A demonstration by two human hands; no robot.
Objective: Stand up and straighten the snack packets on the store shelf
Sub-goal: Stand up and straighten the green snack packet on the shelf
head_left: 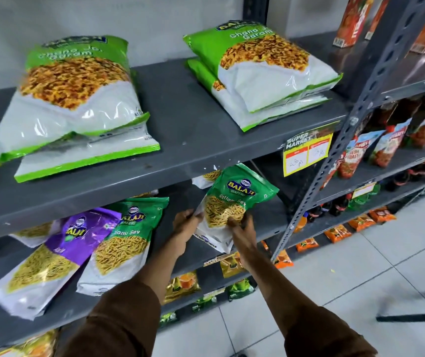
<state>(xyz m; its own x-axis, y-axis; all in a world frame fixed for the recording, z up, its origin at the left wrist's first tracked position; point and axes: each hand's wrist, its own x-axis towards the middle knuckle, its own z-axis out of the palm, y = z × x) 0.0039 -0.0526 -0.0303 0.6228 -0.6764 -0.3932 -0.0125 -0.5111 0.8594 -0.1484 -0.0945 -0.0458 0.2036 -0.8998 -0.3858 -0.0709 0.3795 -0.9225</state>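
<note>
Brown sleeves (pixel 118 320) fill the bottom edge, both forearms reaching up to the second shelf (pixel 265 220). Left hand (pixel 184 225) and right hand (pixel 242 228) are closed on one green Ratlami Sev packet (pixel 234 202): left fingers pinch its lower left edge, right fingers wrap the lower right front. The packet is held near upright, top tilted right, just under the front lip of the top shelf (pixel 180 130) and near the yellow price tag (pixel 306 153).

Handling, as a judgement: a light, puffed foil pouch, soft-sided and slick, with brittle contents that would crush under a hard squeeze. Best held by the lower side seams or bottom gusset, as now, so the base can be flattened to stand.

Left of the held packet, on the same shelf: a second Ratlami Sev packet (pixel 126 243) and a purple packet (pixel 59 256), both leaning back and to the left, not yet straight. More pouches lie behind them, partly hidden.

Above it, on the top shelf: two stacks of Chana Jor Garam packets, left stack (pixel 75 99) and right stack (pixel 260 70), each lying flat, at least two deep.

Right of it, the neighbouring rack (pixel 391 161) holds red tomato pouches; orange packets sit lower down.
</note>
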